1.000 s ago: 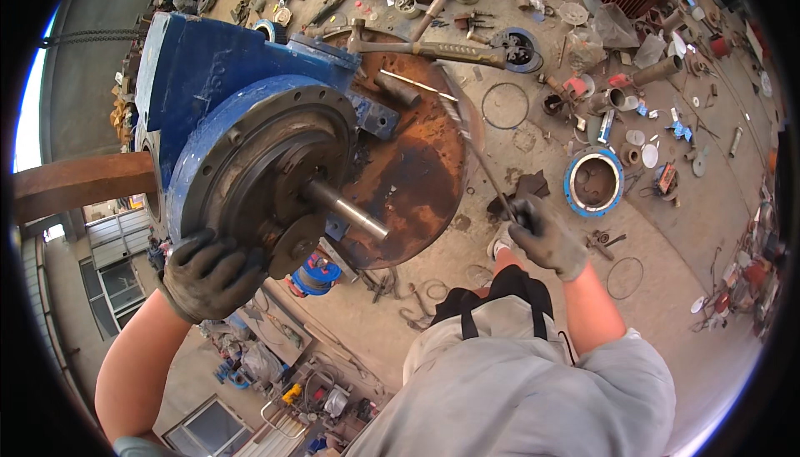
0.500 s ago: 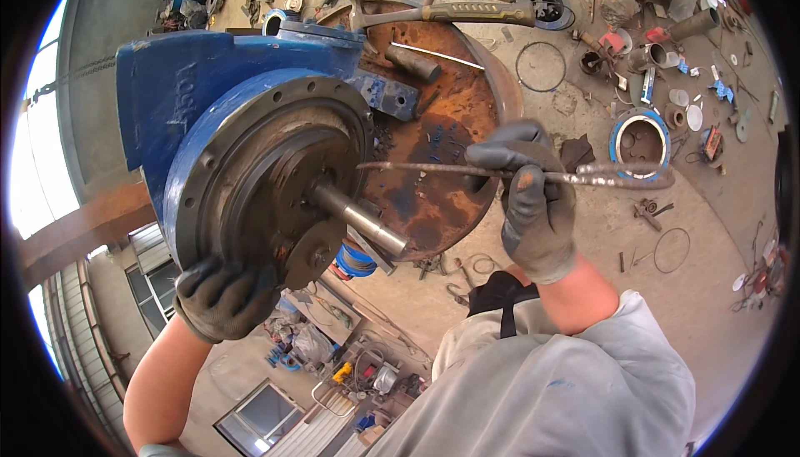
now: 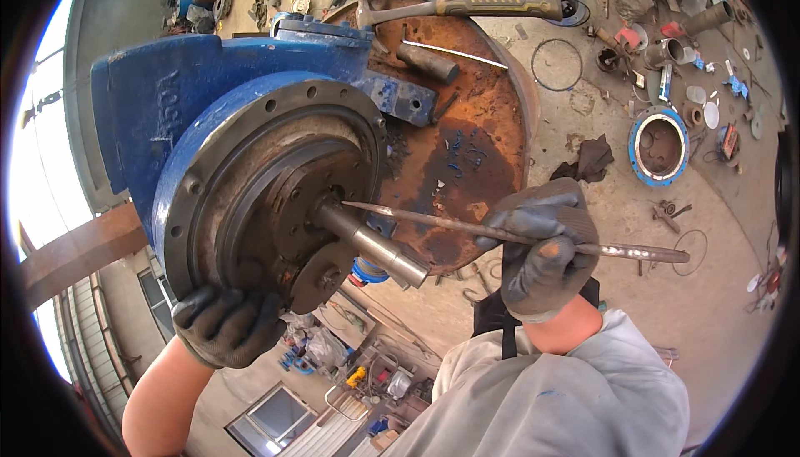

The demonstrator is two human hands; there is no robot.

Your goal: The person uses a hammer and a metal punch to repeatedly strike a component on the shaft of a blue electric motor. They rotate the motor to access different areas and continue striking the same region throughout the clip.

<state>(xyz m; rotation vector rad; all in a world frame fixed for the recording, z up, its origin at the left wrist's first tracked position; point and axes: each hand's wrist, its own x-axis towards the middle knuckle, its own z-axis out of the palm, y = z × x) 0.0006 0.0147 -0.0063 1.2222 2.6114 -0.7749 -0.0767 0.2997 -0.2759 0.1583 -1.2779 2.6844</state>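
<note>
- Along the lower rim of the blue housing (image 3: 183, 61), the left hand (image 3: 229, 325) is holding on, gloved fingers bent over.
- Beside the steel shaft (image 3: 375, 245), the right hand (image 3: 546, 249) is gripping a metal rod (image 3: 450, 223), its tip pointing toward the shaft's base.
- Beyond, a hammer (image 3: 492, 4) is lying over a rusty round table (image 3: 492, 119).

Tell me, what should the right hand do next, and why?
Perhaps nudge the rod gently inward: the right hand holds it, its tip looks close to the base of the shaft, and the left hand is at the blue housing.
</note>
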